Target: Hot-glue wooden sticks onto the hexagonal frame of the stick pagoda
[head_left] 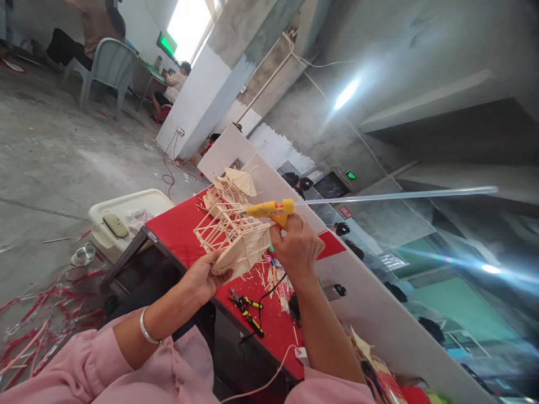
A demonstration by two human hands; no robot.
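Note:
My left hand (207,277) is closed around the near edge of a wooden stick model (236,247), a frame of thin sticks with a slatted panel, tilted above the red table. In my right hand (298,247) is a yellow glue gun (273,211), gripped by its handle. A long clear glue stick (400,196) juts out of its back end toward the right. The gun's nozzle points left, just over the model's upper part; whether it touches cannot be made out. Behind the model, more stick pieces (236,185) with a fan-shaped slatted panel stand on the table.
Black-and-yellow pliers (246,311) and loose sticks (269,278) lie on the red table (177,224). A pale partition (337,275) runs along its far side. A white storage box (99,216) stands left. Red plastic scraps (46,306) litter the floor. Other people sit farther off.

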